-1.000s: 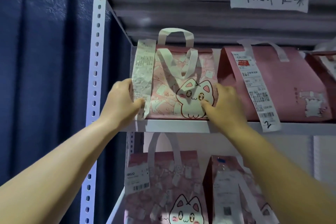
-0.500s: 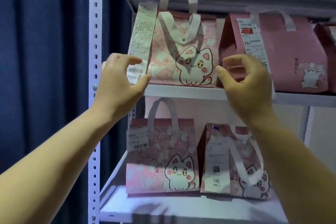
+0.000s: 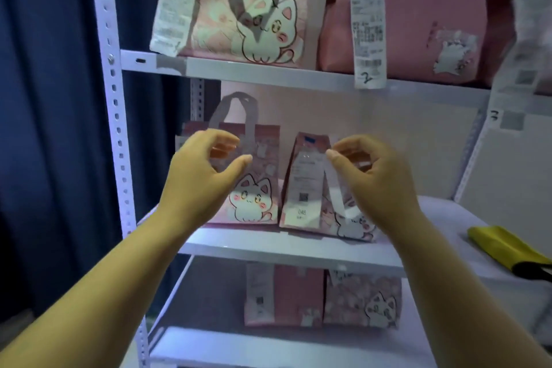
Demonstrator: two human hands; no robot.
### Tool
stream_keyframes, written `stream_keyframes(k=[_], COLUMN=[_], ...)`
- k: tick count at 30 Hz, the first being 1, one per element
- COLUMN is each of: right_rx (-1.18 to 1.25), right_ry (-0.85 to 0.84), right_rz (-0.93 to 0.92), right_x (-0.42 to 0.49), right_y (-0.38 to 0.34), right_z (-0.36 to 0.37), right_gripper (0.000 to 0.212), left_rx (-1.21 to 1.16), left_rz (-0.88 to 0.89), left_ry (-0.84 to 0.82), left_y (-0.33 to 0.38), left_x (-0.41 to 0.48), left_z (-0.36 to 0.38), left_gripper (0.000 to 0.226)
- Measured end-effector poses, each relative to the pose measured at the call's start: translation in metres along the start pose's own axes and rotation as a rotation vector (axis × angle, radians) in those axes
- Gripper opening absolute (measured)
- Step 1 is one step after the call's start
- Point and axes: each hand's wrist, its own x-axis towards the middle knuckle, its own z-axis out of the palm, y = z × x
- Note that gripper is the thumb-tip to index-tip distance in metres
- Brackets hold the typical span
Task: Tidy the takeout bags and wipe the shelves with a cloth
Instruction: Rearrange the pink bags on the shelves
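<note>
Two pink cat-print takeout bags stand on the middle shelf (image 3: 286, 248): an upright one with a grey handle (image 3: 254, 197) on the left and a narrower one with a white receipt (image 3: 304, 185) on the right. My left hand (image 3: 200, 179) hovers in front of the left bag, fingers curled and apart, holding nothing. My right hand (image 3: 373, 179) hovers in front of the right bag, also empty, thumb near its receipt. A yellow cloth (image 3: 504, 248) lies at the right end of this shelf.
The upper shelf (image 3: 268, 73) carries a cat-print bag (image 3: 239, 9) and a plain pink bag (image 3: 418, 18) with a long receipt. Two more bags (image 3: 322, 296) stand on the lower shelf. A white perforated upright (image 3: 115, 104) and a dark blue curtain (image 3: 50, 128) are on the left.
Both hands let go of the upper-shelf bag and dropped to the middle shelf. The view tilted down, bringing the lower shelf and the yellow cloth into sight.
</note>
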Motion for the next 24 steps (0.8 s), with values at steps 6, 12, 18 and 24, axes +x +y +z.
stream_keyframes(k=[6,12,18,24], right_rx=[0.005,0.043,0.122,0.160], right_ry=[-0.118,-0.137,-0.158,-0.165], right_rz=[0.189,0.365,0.482,0.508], right_x=[-0.045,-0.072,-0.082,-0.079], right_y=[0.038,0.068,0.088,0.099], right_z=[-0.016,-0.009,0.023,0.075], right_gripper=[0.010,0.006,0.006,0.004], left_rx=[-0.061,-0.094,-0.138,-0.139], left_rz=[-0.169,-0.276,-0.426,-0.545], left_ry=[-0.097,-0.168,-0.134,-0.032], left_y=[0.001,-0.012,-0.048,-0.096], left_x=[-0.049,-0.073,-0.084,-0.081], left_z=[0.036,0.060,0.065,0.059], left_gripper=[0.015,0.014,0.013,0.012])
